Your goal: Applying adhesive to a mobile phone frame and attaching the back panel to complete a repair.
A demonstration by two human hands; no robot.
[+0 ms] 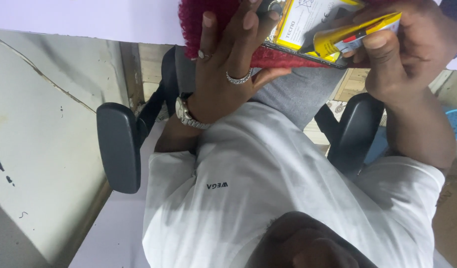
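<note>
Fingers of the left hand (223,64) press flat, spread wide, on an opened phone (293,30) lying on a red cloth (208,20). The right hand (402,54) grips a yellow glue tube (352,35) over the phone.

A yellow tube (355,35) with a red band and a pale label is seen in one hand. The opened phone (308,25) is edged in black, and its battery (313,17) is shown white inside a yellow border. A dark red, fuzzy cloth (208,20) is seen beneath it (almost burgundy in the shade). A silver ring (238,78) and a silver watch (189,115) are worn. The shirt (268,198) is white with small dark lettering, the trousers (308,94) grey. Black armrests (118,147) are seen at both sides. The wall (40,149) is dull cream, marked with dark specks. A blue basket (456,121) shows a mesh pattern.
</note>
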